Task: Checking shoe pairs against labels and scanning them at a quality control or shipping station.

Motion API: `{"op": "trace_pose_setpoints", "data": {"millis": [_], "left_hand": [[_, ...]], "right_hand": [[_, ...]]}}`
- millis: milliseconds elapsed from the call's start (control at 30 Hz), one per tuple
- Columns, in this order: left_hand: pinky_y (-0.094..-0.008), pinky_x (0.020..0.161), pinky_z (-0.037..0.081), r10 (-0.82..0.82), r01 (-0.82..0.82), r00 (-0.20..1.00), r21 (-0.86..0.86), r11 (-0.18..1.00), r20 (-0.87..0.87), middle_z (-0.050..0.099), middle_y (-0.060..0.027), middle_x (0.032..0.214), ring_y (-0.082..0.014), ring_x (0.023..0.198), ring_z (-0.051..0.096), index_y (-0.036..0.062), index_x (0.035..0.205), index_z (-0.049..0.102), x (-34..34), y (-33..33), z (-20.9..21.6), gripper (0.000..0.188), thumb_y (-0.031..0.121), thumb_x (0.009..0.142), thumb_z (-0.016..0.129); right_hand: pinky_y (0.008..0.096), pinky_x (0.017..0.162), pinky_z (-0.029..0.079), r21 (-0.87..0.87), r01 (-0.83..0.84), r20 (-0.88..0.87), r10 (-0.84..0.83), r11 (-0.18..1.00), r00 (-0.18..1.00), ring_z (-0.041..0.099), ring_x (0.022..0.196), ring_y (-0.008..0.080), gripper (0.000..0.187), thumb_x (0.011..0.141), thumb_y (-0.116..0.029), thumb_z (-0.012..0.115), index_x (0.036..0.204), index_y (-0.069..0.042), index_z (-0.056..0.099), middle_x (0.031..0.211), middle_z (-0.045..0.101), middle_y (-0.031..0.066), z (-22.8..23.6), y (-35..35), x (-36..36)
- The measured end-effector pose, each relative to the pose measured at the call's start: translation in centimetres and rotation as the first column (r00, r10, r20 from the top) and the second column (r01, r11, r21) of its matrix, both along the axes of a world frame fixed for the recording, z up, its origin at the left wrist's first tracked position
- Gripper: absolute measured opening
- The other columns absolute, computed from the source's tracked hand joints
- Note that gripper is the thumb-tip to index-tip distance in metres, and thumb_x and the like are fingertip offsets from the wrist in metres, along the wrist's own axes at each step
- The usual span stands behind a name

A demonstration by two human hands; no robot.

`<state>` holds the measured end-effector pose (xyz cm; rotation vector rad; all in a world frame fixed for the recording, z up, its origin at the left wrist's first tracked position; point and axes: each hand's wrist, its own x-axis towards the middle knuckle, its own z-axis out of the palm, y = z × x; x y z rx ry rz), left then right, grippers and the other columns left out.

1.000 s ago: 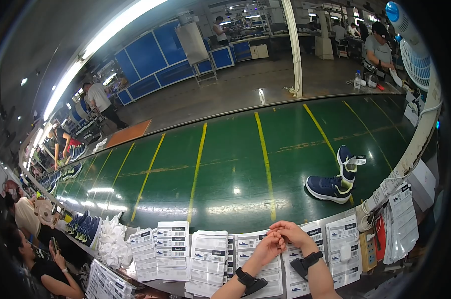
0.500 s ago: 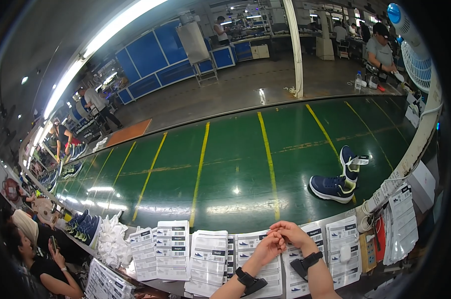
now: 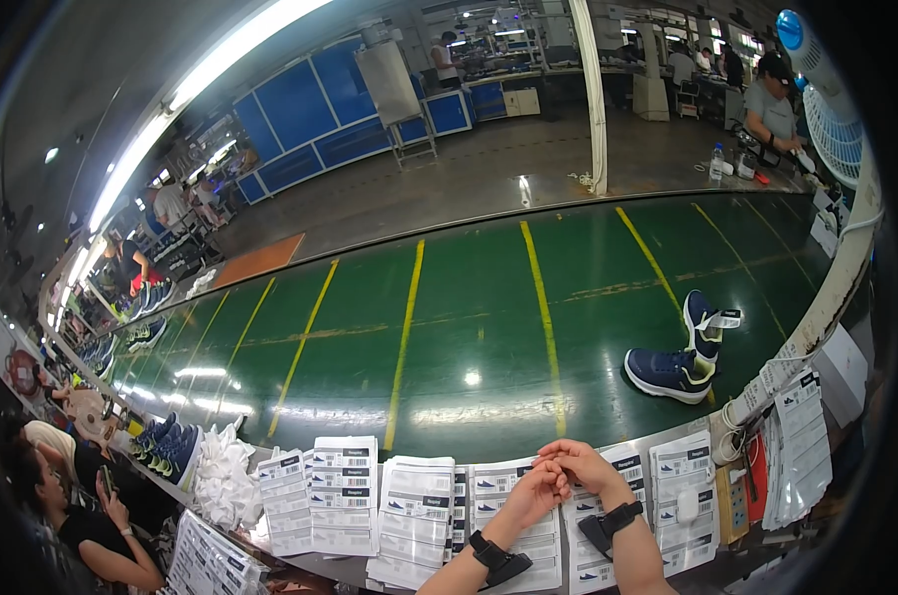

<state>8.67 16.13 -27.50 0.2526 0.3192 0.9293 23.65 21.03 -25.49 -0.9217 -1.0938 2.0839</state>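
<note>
Above the label sheets at the near edge of the green conveyor belt, my left hand [image 3: 541, 494] and my right hand [image 3: 583, 466] meet at the fingers. The fingers of both are curled closed, and whatever may be between them is hidden. Black bands circle both wrists. Printed label sheets [image 3: 513, 540] with small shoe pictures lie in piles beneath and beside my hands. Ahead to the right on the belt, a navy sneaker [image 3: 665, 375] with a white sole touches a second navy sneaker [image 3: 705, 332], which has a white tag on it.
Left of the label sheets are crumpled white paper [image 3: 226, 476] and several sneakers [image 3: 171, 451]. A pale post [image 3: 845, 268] and a fan [image 3: 831, 134] stand at right. Hanging label sheets [image 3: 796, 446] are near the post. Co-workers sit at left and far right.
The belt's yellow lines and the two sneakers have shifted slightly right. My hands stay in place. The far-right co-worker has leaned to the right, and people at the far left have moved.
</note>
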Motion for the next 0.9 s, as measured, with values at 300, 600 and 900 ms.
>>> {"op": "trace_pose_setpoints", "data": {"millis": [300, 600, 900], "left_hand": [[-0.0323, 0.075, 0.044, -0.007, 0.007, 1.0, 0.019, 1.0, 0.022, 0.054, -0.0058, 0.079, -0.0184, 0.076, 0.053, 0.0059, 0.09, 0.05, 0.0, 0.0, -0.6, 0.004, 0.01, 0.089, 0.048], [-0.0319, 0.075, 0.044, -0.007, 0.007, 1.0, 0.028, 1.0, 0.023, 0.054, -0.0058, 0.079, -0.0183, 0.076, 0.053, 0.0063, 0.089, 0.049, -0.3, 0.1, -0.6, 0.004, 0.01, 0.089, 0.048], [-0.0338, 0.076, 0.042, -0.007, 0.007, 1.0, 0.009, 1.0, 0.007, 0.052, -0.006, 0.077, -0.0192, 0.075, 0.051, 0.0058, 0.089, 0.049, -0.3, 0.1, -0.6, 0.005, 0.011, 0.089, 0.048]], "right_hand": [[0.0212, 0.065, 0.052, 0.009, 0.026, -0.002, -0.026, 1.0, 1.0, 0.062, 0.073, 0.0109, 0.024, 0.091, -0.002, 0.045, 0.113, 0.005, 0.052, 0.105, 0.064, 0.0137, 0.2, -0.1, -0.3], [0.0204, 0.061, 0.053, 0.023, 0.013, -0.009, -0.012, 1.0, 1.0, 0.062, 0.068, 0.0098, 0.025, 0.09, -0.001, 0.044, 0.113, 0.005, 0.052, 0.104, 0.064, 0.0137, -0.6, 0.1, -0.4], [0.0208, 0.061, 0.053, -0.001, 0.019, 0.008, -0.019, 1.0, 1.0, 0.062, 0.069, 0.0102, 0.025, 0.09, -0.002, 0.044, 0.113, 0.005, 0.052, 0.105, 0.064, 0.0136, 0.1, -0.1, -0.4]]}}
